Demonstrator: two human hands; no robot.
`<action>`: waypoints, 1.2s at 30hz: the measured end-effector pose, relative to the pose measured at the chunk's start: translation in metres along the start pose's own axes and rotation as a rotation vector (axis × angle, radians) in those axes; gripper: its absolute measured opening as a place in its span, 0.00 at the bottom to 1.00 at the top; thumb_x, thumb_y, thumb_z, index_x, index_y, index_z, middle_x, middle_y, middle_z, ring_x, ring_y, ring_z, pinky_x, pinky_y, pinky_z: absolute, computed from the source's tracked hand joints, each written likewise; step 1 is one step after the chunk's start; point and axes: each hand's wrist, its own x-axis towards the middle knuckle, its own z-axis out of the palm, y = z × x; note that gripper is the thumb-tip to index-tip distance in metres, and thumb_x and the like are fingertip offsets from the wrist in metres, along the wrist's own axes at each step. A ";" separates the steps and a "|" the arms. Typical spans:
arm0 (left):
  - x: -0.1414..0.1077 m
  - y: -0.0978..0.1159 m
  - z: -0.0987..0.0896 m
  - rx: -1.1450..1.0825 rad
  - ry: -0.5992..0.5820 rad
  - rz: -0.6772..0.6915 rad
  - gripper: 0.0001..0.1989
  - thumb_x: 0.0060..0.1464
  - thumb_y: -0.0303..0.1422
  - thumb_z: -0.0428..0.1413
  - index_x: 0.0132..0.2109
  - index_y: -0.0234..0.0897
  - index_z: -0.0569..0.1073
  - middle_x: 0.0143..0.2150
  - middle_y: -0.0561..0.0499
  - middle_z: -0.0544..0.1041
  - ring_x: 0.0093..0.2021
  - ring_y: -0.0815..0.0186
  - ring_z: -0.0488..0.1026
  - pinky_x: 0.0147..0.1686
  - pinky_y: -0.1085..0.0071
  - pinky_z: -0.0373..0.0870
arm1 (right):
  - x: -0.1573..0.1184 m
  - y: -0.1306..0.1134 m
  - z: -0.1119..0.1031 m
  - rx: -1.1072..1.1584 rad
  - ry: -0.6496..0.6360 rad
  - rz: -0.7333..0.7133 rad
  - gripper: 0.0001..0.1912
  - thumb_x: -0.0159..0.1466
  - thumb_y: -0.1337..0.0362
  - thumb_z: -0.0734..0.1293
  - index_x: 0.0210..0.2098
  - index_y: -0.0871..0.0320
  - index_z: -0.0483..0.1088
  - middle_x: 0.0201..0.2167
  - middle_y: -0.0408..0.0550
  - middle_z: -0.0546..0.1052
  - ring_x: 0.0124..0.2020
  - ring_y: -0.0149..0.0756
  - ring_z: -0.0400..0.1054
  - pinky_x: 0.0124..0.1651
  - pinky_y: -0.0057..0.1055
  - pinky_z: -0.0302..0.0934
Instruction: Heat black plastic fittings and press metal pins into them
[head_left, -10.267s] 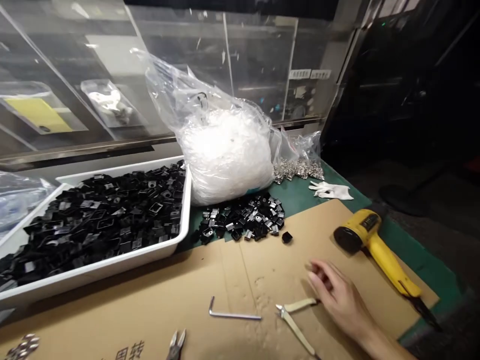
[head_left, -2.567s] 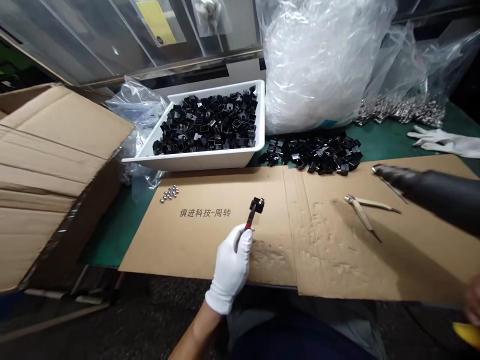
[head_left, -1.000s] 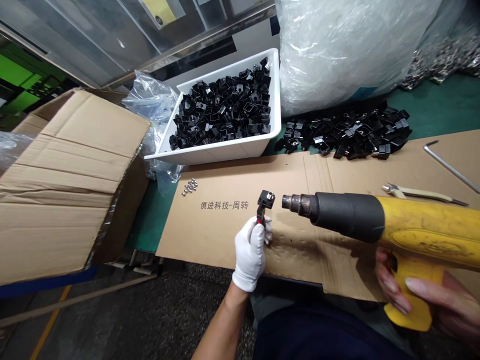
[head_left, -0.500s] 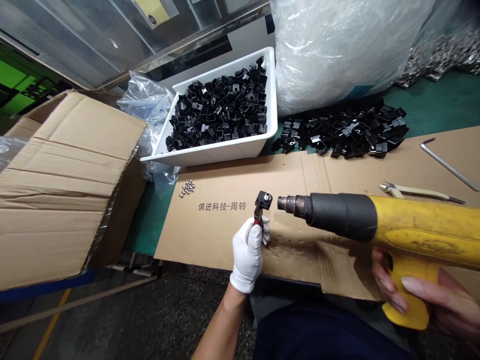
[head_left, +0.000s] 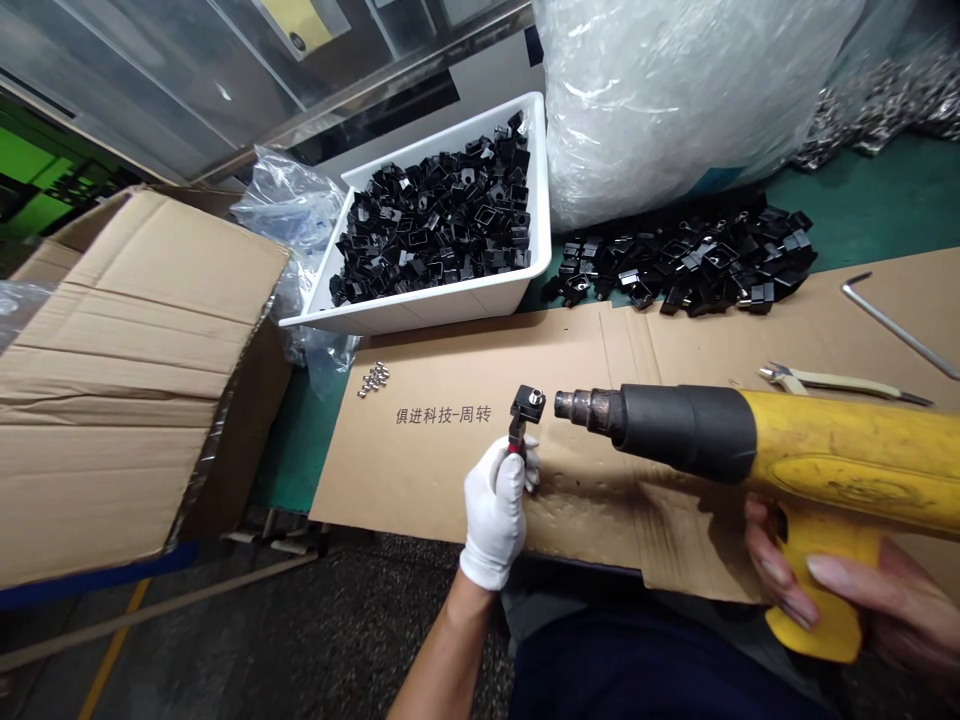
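Left hand gripping pliers | black part facing heat gun, probably weighing little, feeling stiff, suiting edge grip | right hand clasping heat gun

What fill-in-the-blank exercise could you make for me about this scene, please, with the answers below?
The glove on the left hand is coloured ____.
The heat gun is held in the ____ hand.
The many small parts in the tray are coloured ____.
Missing words: white; right; black.
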 end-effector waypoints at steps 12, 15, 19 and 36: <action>0.001 -0.001 -0.001 0.028 -0.003 -0.002 0.25 0.68 0.52 0.48 0.42 0.34 0.74 0.28 0.52 0.71 0.27 0.68 0.66 0.32 0.70 0.65 | -0.001 -0.005 0.004 -0.017 0.014 0.013 0.23 0.57 0.48 0.74 0.47 0.54 0.77 0.29 0.49 0.76 0.22 0.36 0.66 0.29 0.34 0.62; 0.001 -0.001 -0.001 0.028 -0.004 -0.001 0.25 0.68 0.52 0.49 0.42 0.34 0.75 0.28 0.52 0.71 0.28 0.68 0.66 0.32 0.70 0.65 | -0.001 -0.005 0.004 -0.016 0.025 0.020 0.24 0.56 0.47 0.74 0.47 0.54 0.77 0.29 0.49 0.76 0.22 0.36 0.66 0.29 0.34 0.62; 0.000 -0.002 -0.001 0.020 -0.003 -0.001 0.25 0.68 0.52 0.49 0.45 0.33 0.76 0.29 0.52 0.71 0.28 0.68 0.66 0.32 0.70 0.65 | -0.001 -0.003 0.002 -0.012 0.025 0.024 0.24 0.56 0.48 0.75 0.47 0.54 0.77 0.29 0.49 0.76 0.22 0.37 0.67 0.29 0.35 0.62; 0.000 -0.005 0.000 0.019 0.005 -0.002 0.25 0.68 0.53 0.49 0.45 0.33 0.76 0.29 0.51 0.72 0.28 0.68 0.66 0.32 0.70 0.66 | 0.001 -0.002 0.002 -0.003 -0.014 -0.027 0.22 0.59 0.49 0.72 0.48 0.54 0.76 0.29 0.50 0.76 0.22 0.37 0.66 0.28 0.35 0.62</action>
